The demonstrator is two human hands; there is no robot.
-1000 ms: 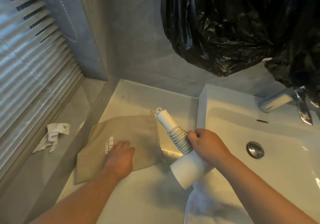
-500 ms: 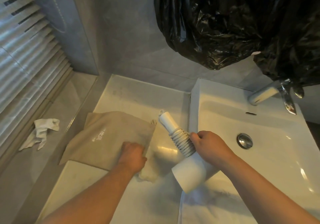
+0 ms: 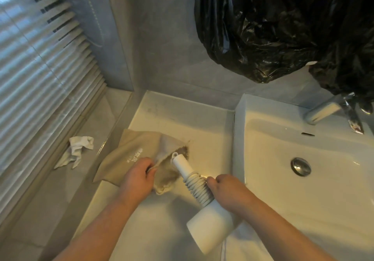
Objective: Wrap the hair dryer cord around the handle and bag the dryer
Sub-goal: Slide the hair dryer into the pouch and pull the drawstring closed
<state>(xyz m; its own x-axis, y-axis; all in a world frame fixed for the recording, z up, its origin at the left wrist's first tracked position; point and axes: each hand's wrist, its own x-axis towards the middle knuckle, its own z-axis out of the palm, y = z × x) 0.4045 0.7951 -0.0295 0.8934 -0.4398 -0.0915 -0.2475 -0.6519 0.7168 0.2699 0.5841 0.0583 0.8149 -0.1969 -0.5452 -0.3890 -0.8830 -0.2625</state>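
Fingers of my left hand pinch the beige pouch's rim, holding its mouth open on the tabletop; my right hand grips the hair dryer at its cord-wrapped handle. Long axis diagonal: handle tip at the mouth, nozzle toward me. I judge the coiled cord could snag the rim, or the mouth collapse if my pinch slips.

Pouch mouth now lifted open by left hand, dryer handle tip newly at the opening (formerly apart).
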